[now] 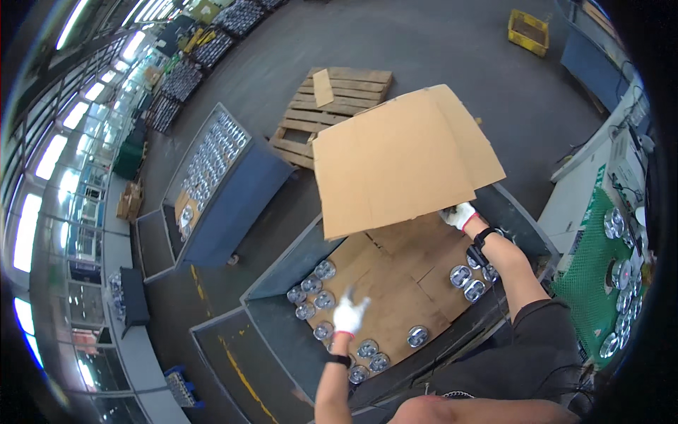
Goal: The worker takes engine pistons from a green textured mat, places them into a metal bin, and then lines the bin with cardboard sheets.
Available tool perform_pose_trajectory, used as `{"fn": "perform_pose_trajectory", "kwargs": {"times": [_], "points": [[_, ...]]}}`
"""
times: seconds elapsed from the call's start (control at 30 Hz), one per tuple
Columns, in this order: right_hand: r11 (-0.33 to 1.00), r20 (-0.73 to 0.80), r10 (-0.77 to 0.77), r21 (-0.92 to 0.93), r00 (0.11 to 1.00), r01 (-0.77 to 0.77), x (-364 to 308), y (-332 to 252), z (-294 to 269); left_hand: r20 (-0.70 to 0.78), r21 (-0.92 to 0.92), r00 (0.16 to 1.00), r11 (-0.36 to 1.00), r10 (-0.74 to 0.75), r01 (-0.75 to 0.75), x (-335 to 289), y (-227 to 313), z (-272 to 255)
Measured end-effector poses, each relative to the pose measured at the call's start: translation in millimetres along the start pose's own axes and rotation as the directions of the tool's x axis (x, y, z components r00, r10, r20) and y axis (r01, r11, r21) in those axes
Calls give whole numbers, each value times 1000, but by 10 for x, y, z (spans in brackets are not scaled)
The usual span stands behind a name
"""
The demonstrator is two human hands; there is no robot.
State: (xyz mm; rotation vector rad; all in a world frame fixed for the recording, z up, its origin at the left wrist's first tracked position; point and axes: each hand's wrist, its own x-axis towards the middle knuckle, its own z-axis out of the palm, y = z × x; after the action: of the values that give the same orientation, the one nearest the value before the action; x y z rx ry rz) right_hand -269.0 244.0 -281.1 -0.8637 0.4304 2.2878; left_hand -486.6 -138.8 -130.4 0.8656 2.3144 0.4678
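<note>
One cardboard sheet (395, 159) is met at its edge by the gloved right hand (460, 215), grip unclear; the left hand (348, 315) is spread open above the bin (275, 332).

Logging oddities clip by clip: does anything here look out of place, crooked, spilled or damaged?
Mildly: the large cardboard beside the right hand is uneven, one layer jutting out rightward. A smaller cardboard piece lies loose on the wooden pallet, as if forgotten. I see no spill or clear damage.
</note>
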Motion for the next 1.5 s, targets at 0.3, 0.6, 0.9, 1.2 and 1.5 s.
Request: {"fn": "perform_pose_trajectory", "kwargs": {"times": [0.3,0.6,0.9,1.2,1.5], "points": [[976,119,-90,-189,989,111,0,121,-449,204,-261,924,892,-322,369,-2470,-1539,1485],[638,-29,21,-770,999,-36,-723,755,-1211,104,-941,646,136,-756,311,-4431,-2034,2136],[-330,-497,628,-867,599,-374,-3424,4189,-2688,28,-967,519,109,-854,230,-6670,-2369,3206],[-616,-532,784,-730,320,296,-5130,5888,-2827,85,-820,388,156,-918,550,-7504,-2475,3261],[-181,204,904,-611,375,770,-4714,7824,-2116,123,-988,84,-113,-989,109,-7516,-3115,2741]]}}
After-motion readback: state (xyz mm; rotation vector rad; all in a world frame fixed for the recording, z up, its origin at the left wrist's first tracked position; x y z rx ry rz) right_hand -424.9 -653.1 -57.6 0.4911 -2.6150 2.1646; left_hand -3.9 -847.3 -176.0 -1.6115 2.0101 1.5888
